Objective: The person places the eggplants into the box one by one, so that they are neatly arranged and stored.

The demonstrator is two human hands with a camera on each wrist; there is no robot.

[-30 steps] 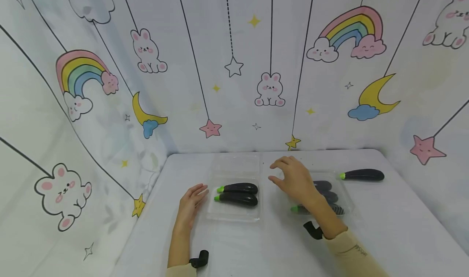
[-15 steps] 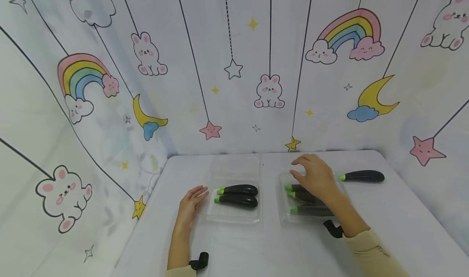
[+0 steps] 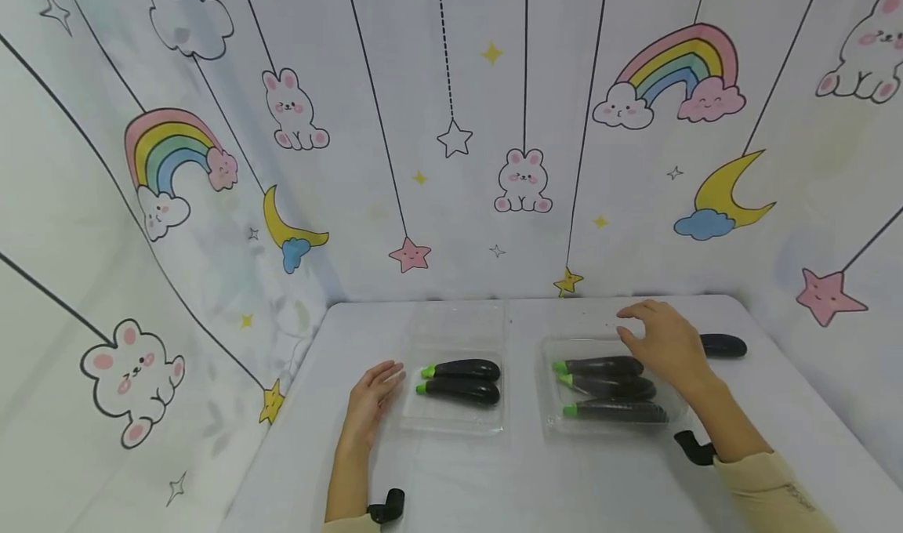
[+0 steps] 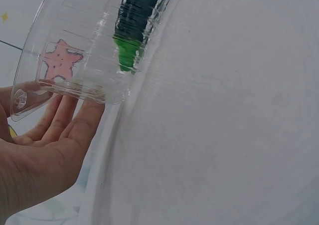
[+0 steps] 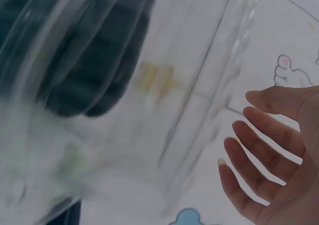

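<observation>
My left hand (image 3: pixel 374 404) lies at the left side of a clear plastic box (image 3: pixel 451 429), fingers loosely bent. In the left wrist view, its fingertips (image 4: pixel 92 108) meet the box's end. Two dark eggplants with green stem ends, a rear eggplant (image 3: pixel 466 369) and a front eggplant (image 3: pixel 462 392), lie inside. My right hand (image 3: pixel 670 349) hovers by the right end of a second clear box (image 3: pixel 549 396), thumb and fingers apart and holding nothing. Three eggplants (image 3: pixel 617 412) lie in that box. Behind the right hand is a loose eggplant (image 3: pixel 727 346), its stem end hidden.
The left box's clear lid (image 3: pixel 458 325) lies folded back toward the wall. A white cloth covers the table (image 3: pixel 522 478). Behind it hangs a white curtain (image 3: pixel 466 212) printed with rabbits, rainbows and stars. Black wrist mounts (image 3: pixel 694 448) sit on both forearms.
My right hand has moved right across the second box toward the loose eggplant, uncovering the three eggplants in the box. My left hand stays by its box.
</observation>
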